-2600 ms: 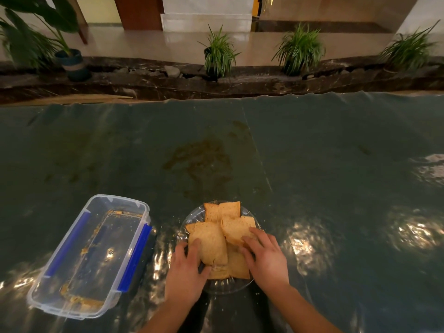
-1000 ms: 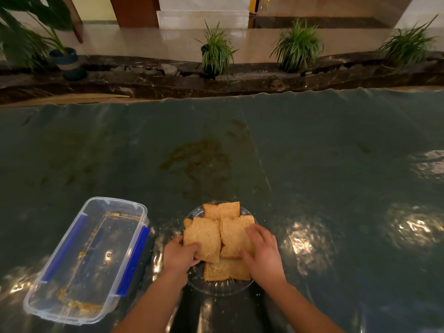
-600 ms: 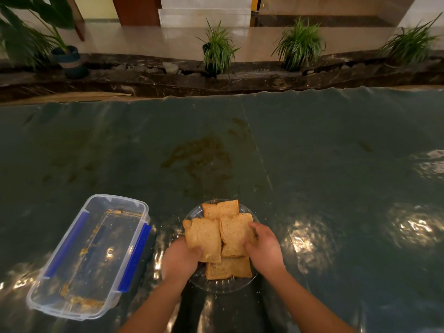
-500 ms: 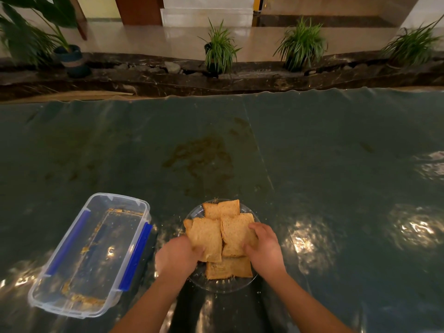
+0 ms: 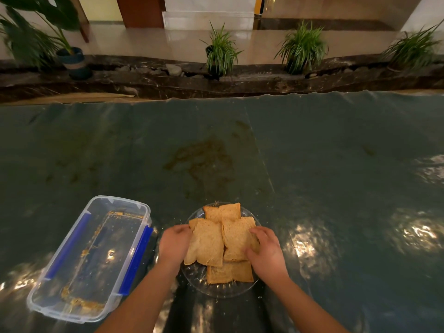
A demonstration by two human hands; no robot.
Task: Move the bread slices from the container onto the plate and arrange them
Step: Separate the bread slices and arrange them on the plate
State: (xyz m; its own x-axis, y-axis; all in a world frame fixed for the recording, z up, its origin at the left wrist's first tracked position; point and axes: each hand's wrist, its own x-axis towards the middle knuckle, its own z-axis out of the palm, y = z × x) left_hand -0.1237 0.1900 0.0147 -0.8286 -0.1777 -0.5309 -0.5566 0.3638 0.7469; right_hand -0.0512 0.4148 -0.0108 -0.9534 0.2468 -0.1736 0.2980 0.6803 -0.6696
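Several brown bread slices (image 5: 222,239) lie overlapping on a clear glass plate (image 5: 221,290) near the table's front edge. My left hand (image 5: 174,243) holds the left edge of the left-hand slice (image 5: 206,245). My right hand (image 5: 265,252) rests with curled fingers on the right edge of the right-hand slice (image 5: 234,237). One slice (image 5: 222,211) sits at the far side of the plate and another (image 5: 229,272) at the near side. The clear plastic container (image 5: 89,258) with blue clips stands left of the plate and holds only crumbs.
A dark green glossy sheet (image 5: 312,176) covers the table, with a brown stain (image 5: 201,159) beyond the plate. Past the far table edge runs a dark stone ledge with potted plants (image 5: 221,54).
My left hand slid up along the left slice's edge toward its far corner. The left slice now lies a little lower over the near slice. My right hand stayed on the right slice.
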